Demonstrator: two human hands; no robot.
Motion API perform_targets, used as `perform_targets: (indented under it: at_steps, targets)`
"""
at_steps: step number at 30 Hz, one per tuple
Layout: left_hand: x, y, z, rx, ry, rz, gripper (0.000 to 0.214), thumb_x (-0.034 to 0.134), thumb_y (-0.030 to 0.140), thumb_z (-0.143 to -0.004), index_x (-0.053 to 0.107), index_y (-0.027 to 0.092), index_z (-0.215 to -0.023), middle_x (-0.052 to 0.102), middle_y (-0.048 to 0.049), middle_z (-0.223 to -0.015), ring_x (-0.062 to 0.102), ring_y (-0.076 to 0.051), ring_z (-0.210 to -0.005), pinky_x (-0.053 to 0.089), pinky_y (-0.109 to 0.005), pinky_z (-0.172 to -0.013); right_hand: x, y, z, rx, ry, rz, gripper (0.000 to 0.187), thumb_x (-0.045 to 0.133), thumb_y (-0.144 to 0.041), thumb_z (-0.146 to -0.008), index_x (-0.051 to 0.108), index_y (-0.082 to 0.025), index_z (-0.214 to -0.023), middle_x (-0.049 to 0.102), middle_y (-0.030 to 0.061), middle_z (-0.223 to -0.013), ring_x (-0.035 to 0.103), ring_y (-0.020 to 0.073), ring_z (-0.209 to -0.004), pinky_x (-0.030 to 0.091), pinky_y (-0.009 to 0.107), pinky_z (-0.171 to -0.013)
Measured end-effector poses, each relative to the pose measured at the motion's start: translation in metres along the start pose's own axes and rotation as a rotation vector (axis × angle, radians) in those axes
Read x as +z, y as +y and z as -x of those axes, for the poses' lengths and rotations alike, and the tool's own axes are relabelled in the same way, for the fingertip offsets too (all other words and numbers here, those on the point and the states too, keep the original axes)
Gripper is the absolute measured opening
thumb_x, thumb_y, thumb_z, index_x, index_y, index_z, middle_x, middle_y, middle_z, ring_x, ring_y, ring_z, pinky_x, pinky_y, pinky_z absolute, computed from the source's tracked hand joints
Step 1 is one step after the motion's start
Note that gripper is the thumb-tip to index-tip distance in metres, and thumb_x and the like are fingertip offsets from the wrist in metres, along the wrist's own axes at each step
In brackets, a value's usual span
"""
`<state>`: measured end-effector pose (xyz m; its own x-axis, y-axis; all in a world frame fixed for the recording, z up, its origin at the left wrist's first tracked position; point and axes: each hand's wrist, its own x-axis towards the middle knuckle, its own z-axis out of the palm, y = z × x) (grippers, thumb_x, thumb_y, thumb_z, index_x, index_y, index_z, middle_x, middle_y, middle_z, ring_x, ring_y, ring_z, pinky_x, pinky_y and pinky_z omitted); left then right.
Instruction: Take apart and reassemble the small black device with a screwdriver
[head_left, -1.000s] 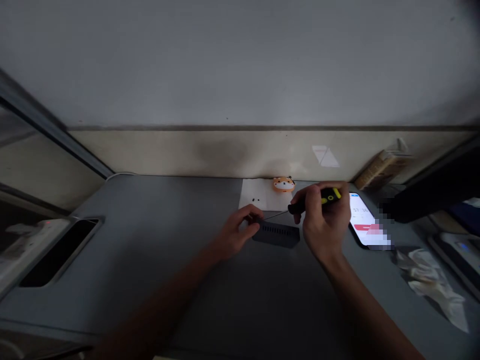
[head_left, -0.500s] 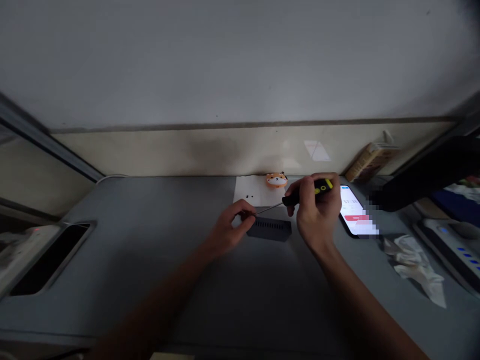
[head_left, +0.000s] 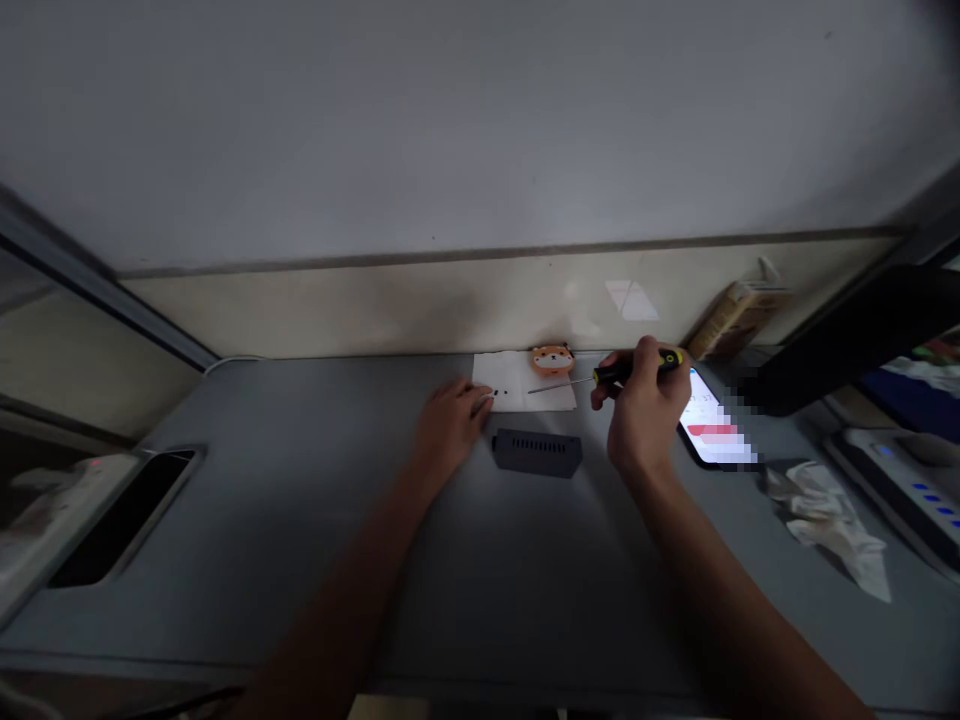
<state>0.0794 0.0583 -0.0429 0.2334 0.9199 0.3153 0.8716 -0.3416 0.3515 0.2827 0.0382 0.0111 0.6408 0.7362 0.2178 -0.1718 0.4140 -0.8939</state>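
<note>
"What are you holding right now?"

"My right hand (head_left: pixel 645 410) is closed firmly around the black-and-yellow handle of a screwdriver (head_left: pixel 634 369). Its thin steel shaft reaches left over a sheet of white paper (head_left: pixel 544 385), though I can't tell whether the tip touches the sheet."

"And your other hand?"

"My left hand (head_left: pixel 450 425) is open, with its fingers stretched out and gripping nothing. The fingertips are at the paper's edge, just beside some tiny black specks (head_left: pixel 500 392) on the sheet. They're too small for me to tell what they are."

"Where's the dark thing on the desk?"

"That dark grey slotted box (head_left: pixel 537 453) lies flat on the grey desk (head_left: pixel 300 560), just in front of the paper and between my hands. Neither hand touches it."

"What else is nearby?"

"An orange animal-faced toy (head_left: pixel 553 360) sits at the paper's back edge. Just past my right hand, a phone (head_left: pixel 709 430) lies with its screen lit, and a crumpled tissue (head_left: pixel 825 525) lies beyond that. A worn carton (head_left: pixel 739 320) leans against the wall at the back right."
</note>
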Motion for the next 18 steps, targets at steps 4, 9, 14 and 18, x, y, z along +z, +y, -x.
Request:
perform_targets:
  at_steps: [4, 9, 14, 18]
  targets:
    - [-0.010, -0.001, 0.005, -0.066, 0.076, 0.073, 0.026, 0.056, 0.027, -0.099, 0.077, 0.025, -0.114, 0.071, -0.0068, -0.099, 0.066, -0.023, -0.101, 0.052, -0.036, -0.095, -0.002, -0.002, -0.003, -0.016, 0.021, 0.010, 0.037, 0.065, -0.055, -0.089, 0.044, -0.025, -0.086, 0.060, -0.0075, -0.063, 0.051, 0.0084, -0.043, 0.037, 0.020, -0.035]
    - [-0.035, -0.002, 0.018, 0.021, -0.273, 0.613, 0.039, 0.064, 0.041, -0.092, 0.069, 0.027, -0.128, 0.072, -0.0059, -0.110, 0.066, -0.018, -0.088, 0.055, -0.030, -0.078, -0.008, -0.004, -0.014, -0.091, 0.063, 0.014, 0.034, 0.064, -0.052, -0.090, 0.042, -0.026, -0.087, 0.058, -0.0088, -0.061, 0.050, 0.0087, -0.042, 0.034, 0.019, -0.033]
    - [-0.038, 0.012, 0.026, 0.020, -0.431, 0.830, 0.037, 0.076, 0.040, -0.081, 0.072, 0.024, -0.114, 0.074, -0.0056, -0.110, 0.069, -0.021, -0.095, 0.056, -0.032, -0.082, -0.014, -0.009, -0.023, -0.163, 0.106, 0.048, 0.029, 0.062, -0.047, -0.091, 0.040, -0.027, -0.089, 0.057, -0.0095, -0.060, 0.050, 0.0089, -0.041, 0.032, 0.018, -0.033]
    - [-0.025, 0.016, 0.025, -0.088, -0.313, 0.720, 0.033, 0.069, 0.048, -0.087, 0.074, 0.023, -0.108, 0.076, -0.0054, -0.103, 0.070, -0.022, -0.091, 0.056, -0.034, -0.082, -0.017, -0.017, -0.025, -0.215, 0.150, 0.075, 0.024, 0.059, -0.042, -0.091, 0.040, -0.027, -0.088, 0.055, -0.0098, -0.059, 0.048, 0.0095, -0.040, 0.029, 0.019, -0.034]
